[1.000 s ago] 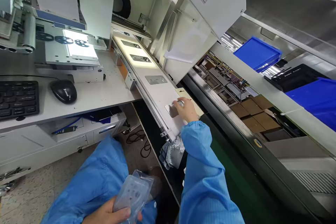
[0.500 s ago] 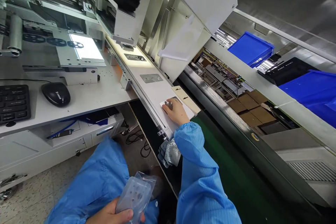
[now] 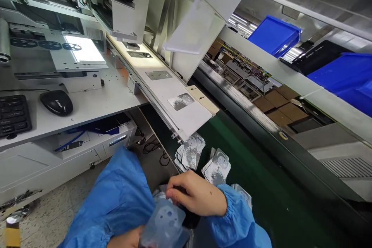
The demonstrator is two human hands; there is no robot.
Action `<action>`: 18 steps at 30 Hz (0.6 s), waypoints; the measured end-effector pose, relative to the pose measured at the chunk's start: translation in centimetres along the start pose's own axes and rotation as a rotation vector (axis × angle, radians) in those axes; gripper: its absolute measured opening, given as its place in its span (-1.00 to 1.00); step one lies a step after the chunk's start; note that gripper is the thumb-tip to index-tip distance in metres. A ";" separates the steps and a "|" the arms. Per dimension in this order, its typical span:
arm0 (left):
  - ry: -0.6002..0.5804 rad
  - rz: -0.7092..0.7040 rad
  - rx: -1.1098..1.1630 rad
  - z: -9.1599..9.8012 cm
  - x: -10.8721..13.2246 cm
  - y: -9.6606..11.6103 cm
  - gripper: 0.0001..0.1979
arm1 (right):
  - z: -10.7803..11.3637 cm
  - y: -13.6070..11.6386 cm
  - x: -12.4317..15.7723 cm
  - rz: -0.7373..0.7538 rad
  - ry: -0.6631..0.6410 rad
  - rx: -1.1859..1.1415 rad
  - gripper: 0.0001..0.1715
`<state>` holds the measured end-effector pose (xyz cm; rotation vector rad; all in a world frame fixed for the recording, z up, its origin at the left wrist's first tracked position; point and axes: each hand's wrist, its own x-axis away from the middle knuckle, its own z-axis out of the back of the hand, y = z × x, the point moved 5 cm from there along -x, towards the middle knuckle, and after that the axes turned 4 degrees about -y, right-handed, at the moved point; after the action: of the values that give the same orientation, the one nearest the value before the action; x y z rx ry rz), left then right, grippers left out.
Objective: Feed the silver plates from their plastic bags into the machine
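Observation:
My right hand point(image 3: 193, 193) is low in front of me, fingers curled and pinching at the top of a clear plastic bag point(image 3: 165, 226) with a flat punched part inside. My left hand point(image 3: 128, 238) is mostly hidden under the blue sleeve and grips that bag from below. A flat grey plate point(image 3: 180, 101) lies on the white conveyor track point(image 3: 188, 118), well away from both hands. Several loose bagged plates point(image 3: 216, 167) lie on the green belt just beyond my right hand.
Two more plates point(image 3: 158, 74) ride up the track toward the lit machine head point(image 3: 124, 11). A mouse point(image 3: 56, 102) and keyboard point(image 3: 13, 114) sit on the white desk at left. Blue bins point(image 3: 273, 35) and cardboard boxes point(image 3: 276, 104) are at right.
My right hand let go of the plate on the track and came down to the bag in my left hand. The view tilted lower.

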<state>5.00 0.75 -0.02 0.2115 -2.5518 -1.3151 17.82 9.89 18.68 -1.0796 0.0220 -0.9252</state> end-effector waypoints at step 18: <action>-0.001 0.097 -0.057 -0.8 1.4 -0.3 -0.39 | 0.4 3.9 2.1 -0.034 -0.010 -0.065 -0.70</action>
<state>3.90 -0.33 0.42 0.0751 -2.4878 -1.3494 21.77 9.44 16.78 -1.1482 0.0258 -0.9552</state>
